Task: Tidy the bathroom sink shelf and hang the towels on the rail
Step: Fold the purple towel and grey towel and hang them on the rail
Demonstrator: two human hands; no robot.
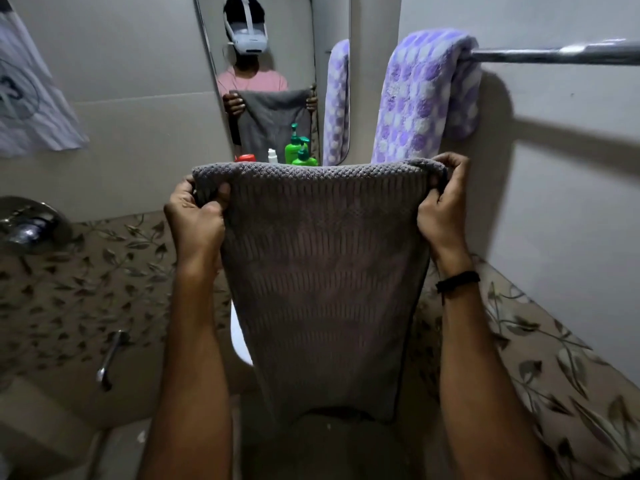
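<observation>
2 grips hold the grey towel [322,271] spread and hanging: left grip [197,216] curled round its 10 o'clock corner, right grip [440,209] pinching its 2 o'clock corner. Just beyond the top edge stand green bottles [303,155]; a swing could topple them. At 2 o'clock, the purple towel [422,95] covers the rail [554,53] end; an uneven drape may slip off.

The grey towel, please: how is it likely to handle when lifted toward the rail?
Likely floppy: the grey towel hangs limp from its top edge, pinched by the left hand and right hand. Its ribbed weave probably grips well rather than slipping.
</observation>
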